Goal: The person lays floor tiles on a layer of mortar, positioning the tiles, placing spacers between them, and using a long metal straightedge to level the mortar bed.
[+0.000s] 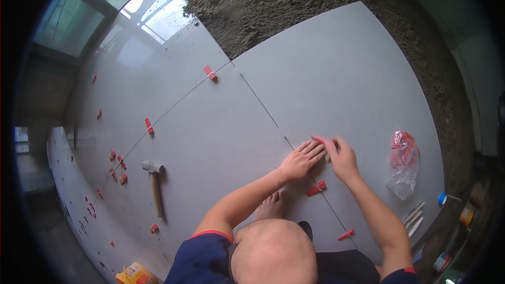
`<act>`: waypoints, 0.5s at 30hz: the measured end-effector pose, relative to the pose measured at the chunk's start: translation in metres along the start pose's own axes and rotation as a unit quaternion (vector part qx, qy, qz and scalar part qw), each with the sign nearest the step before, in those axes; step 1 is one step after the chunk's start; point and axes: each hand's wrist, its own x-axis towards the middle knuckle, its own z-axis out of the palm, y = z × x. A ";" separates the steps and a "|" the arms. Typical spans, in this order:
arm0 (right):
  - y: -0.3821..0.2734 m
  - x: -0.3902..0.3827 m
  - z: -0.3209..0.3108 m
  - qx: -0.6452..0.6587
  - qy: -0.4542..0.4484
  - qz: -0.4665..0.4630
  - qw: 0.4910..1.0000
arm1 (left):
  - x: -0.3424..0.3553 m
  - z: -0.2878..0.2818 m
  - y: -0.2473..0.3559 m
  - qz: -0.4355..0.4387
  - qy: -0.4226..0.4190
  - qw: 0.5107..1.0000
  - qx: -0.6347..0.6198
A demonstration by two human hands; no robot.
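My left hand (pixel 304 161) lies flat on the grey tile with its fingers stretched out, across the joint between two tiles. Right beside its fingertips, my right hand (pixel 341 159) is closed on a red tile leveling wedge (pixel 320 139). The lower part of that wedge is hidden by the hands. Just below, another red wedge (pixel 315 188) sits across the same joint. Closer to me a third wedge (pixel 346 235) lies on that line. Part of a bare foot (pixel 271 205) shows below my left hand.
A hammer (pixel 155 184) with a wooden handle lies on the left tile. More red wedges (pixel 210 73) line the left joint. At right are a clear plastic bag (pixel 403 165) of red pieces and pale strips (pixel 414 217). Rough mortar (pixel 263 5) borders the tiles at the far side.
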 end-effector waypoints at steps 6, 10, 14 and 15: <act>0.007 0.085 0.058 -0.111 0.042 0.035 0.992 | -0.030 -0.007 0.007 0.017 0.028 0.995 -0.095; -0.005 0.085 0.084 -0.092 0.067 0.035 0.993 | -0.059 -0.011 0.004 -0.012 0.016 0.994 -0.104; -0.009 0.097 0.087 -0.090 0.077 0.048 0.992 | -0.059 -0.015 0.003 -0.014 0.026 0.990 -0.135; -0.012 0.099 0.087 -0.091 0.073 0.054 0.992 | -0.058 -0.015 0.001 -0.013 0.020 0.991 -0.132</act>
